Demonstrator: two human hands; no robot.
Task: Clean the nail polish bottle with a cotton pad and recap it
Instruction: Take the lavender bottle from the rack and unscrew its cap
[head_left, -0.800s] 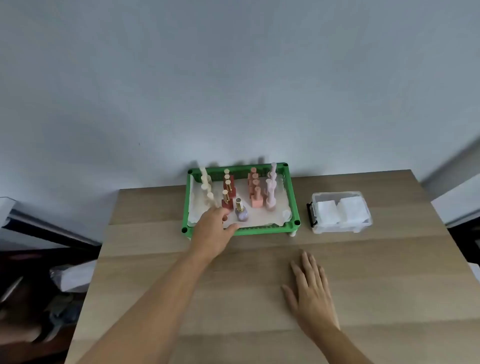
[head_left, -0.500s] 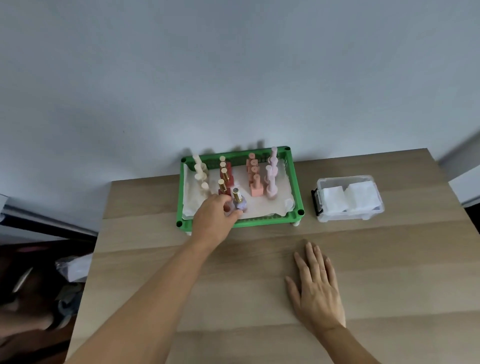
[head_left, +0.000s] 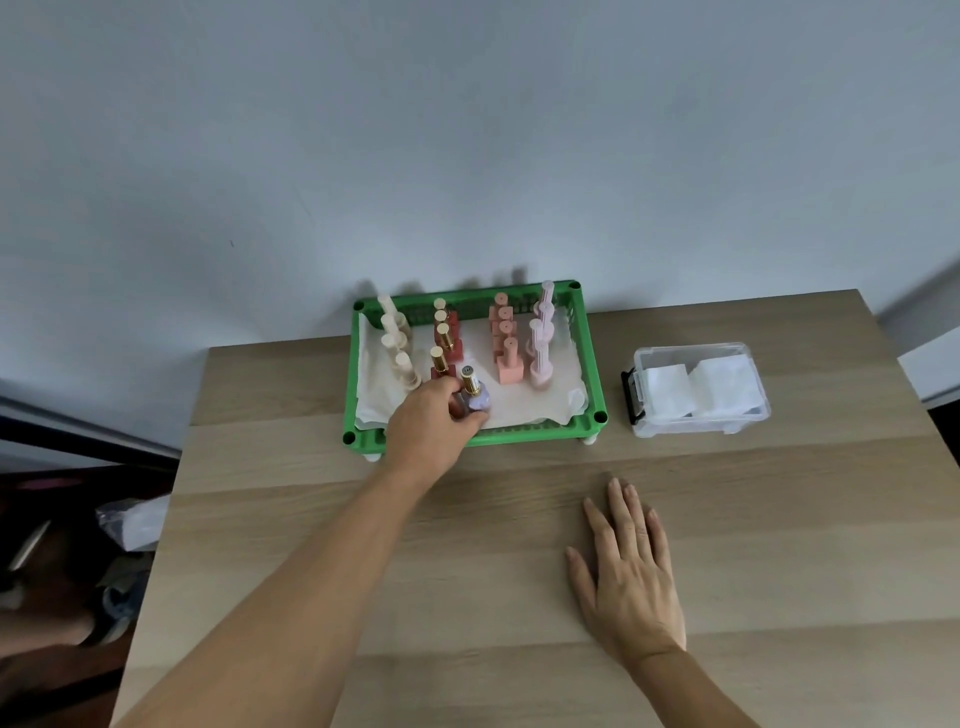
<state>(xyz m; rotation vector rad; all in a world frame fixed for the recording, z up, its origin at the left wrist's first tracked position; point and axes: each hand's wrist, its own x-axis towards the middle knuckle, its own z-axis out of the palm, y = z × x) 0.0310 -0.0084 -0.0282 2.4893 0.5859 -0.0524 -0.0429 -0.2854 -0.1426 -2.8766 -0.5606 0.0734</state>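
A lilac nail polish bottle (head_left: 477, 399) with a gold cap stands at the front of the green tray (head_left: 592, 374). My left hand (head_left: 431, 423) reaches over the tray's front rim, and its fingers are wrapped around the bottle's body. My right hand (head_left: 631, 571) lies flat on the wooden table (head_left: 779, 519), palm down, fingers apart, holding nothing. A clear plastic box (head_left: 698, 423) to the right of the tray holds white cotton pads (head_left: 670, 389).
Rows of cream, red, pink and pale lilac bottles fill the tray on a white liner. The wall runs just behind the tray. The table's left edge drops off to a dark floor with clutter.
My left hand has closed around the lilac bottle at the tray's front. The view has tilted, so the tray sits lower in the picture. My right hand has stayed flat.
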